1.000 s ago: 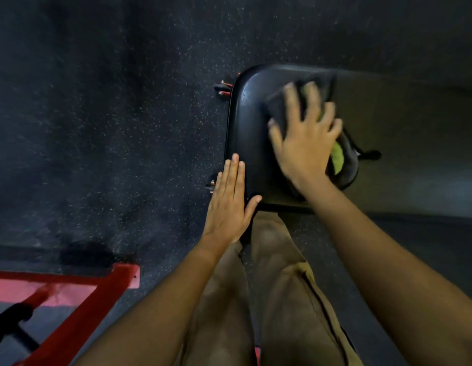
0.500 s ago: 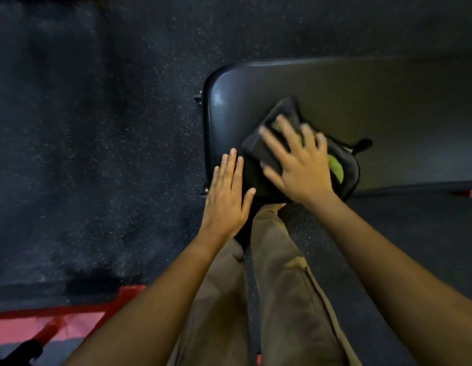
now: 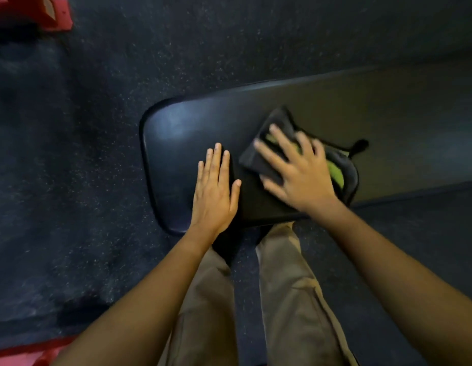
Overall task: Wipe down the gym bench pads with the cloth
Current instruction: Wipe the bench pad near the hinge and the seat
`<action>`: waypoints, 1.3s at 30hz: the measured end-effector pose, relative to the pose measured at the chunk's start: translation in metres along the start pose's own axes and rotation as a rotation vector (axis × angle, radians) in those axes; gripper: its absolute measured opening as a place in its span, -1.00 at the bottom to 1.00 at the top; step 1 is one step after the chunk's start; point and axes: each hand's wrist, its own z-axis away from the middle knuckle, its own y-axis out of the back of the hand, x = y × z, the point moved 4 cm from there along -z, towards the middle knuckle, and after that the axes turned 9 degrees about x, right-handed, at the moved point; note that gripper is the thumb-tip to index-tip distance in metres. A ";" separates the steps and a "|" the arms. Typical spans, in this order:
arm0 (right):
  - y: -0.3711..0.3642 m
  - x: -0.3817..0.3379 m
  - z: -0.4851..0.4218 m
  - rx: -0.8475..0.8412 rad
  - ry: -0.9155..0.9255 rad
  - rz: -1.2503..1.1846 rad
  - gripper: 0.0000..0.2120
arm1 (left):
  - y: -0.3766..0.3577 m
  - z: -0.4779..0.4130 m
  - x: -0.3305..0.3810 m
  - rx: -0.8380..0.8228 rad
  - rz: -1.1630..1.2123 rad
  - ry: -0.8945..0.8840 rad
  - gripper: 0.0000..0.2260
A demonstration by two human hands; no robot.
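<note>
A long black bench pad (image 3: 388, 101) runs from the middle of the view to the right edge, its rounded end at the left. On it lies a dark cloth (image 3: 258, 159) with a green inner patch. My right hand (image 3: 298, 178) presses flat on the cloth with spread, straight fingers; the hand is motion-blurred. My left hand (image 3: 216, 191) rests flat on the pad's near edge, fingers straight and together, just left of the cloth.
Dark speckled rubber floor (image 3: 84, 154) surrounds the bench. Red frame parts show at the top left corner (image 3: 44, 11) and the bottom left corner (image 3: 23, 355). My legs in tan trousers (image 3: 287, 299) stand right against the pad's near edge.
My right hand has slid the cloth back toward the near edge and rightward along the pad. My left hand has stayed flat on the near edge. The view has shifted right along the bench.
</note>
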 end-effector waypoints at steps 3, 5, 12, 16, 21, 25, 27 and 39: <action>0.014 0.075 0.054 0.032 -0.032 0.021 -0.42 | -0.016 -0.020 0.037 -0.013 0.013 0.038 -0.47; 0.015 0.121 0.050 0.041 -0.261 0.069 -0.43 | -0.022 -0.025 0.050 -0.016 0.007 0.018 -0.47; 0.009 0.156 -0.040 -0.040 -0.416 0.037 -0.38 | -0.055 -0.065 0.111 0.012 -0.011 0.102 -0.46; 0.021 0.165 0.059 -0.047 0.139 -0.049 -0.41 | -0.068 -0.083 0.139 -0.014 -0.034 0.081 -0.47; 0.030 0.271 0.075 0.033 -0.415 0.077 -0.39 | -0.091 -0.099 0.185 -0.135 -0.045 -0.075 -0.45; 0.024 0.281 0.010 -0.019 -0.844 0.103 -0.35 | -0.103 -0.114 0.204 -0.113 -0.062 -0.062 -0.46; 0.024 0.263 0.010 -0.035 -0.607 0.080 -0.35 | -0.107 -0.122 0.206 -0.118 -0.087 -0.099 -0.46; 0.031 0.357 0.020 0.028 -0.906 0.082 -0.37 | -0.128 -0.147 0.230 -0.189 -0.190 -0.330 -0.43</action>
